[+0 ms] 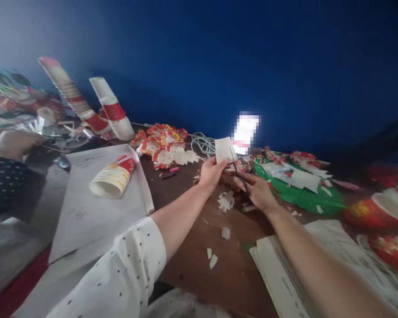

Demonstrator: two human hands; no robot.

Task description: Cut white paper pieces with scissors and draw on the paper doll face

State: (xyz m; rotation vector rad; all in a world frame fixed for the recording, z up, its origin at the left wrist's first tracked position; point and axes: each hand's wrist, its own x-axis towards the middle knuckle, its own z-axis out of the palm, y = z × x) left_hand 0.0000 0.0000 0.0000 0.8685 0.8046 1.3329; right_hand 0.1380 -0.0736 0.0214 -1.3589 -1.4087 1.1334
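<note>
Between its thumb and fingers my left hand [210,173] pinches a small piece of white paper [223,149], held up above the table. My right hand [259,191] is closed around a pair of dark scissors [240,176]. The scissor blades point up and reach the right edge of the paper; whether they are apart is hard to see. Below my hands a fringed white paper cutout [226,201] lies on the brown table [192,247], with small paper scraps [213,260] nearer to me.
A stack of paper cups [114,176] lies on a white sheet [82,221] at left. Taller cup stacks [112,110] lean by the blue wall. Decorated cutouts [166,145], a cable [204,143], a green plate [301,198] and papers [278,274] surround my hands. Another person's arm [13,145] is at far left.
</note>
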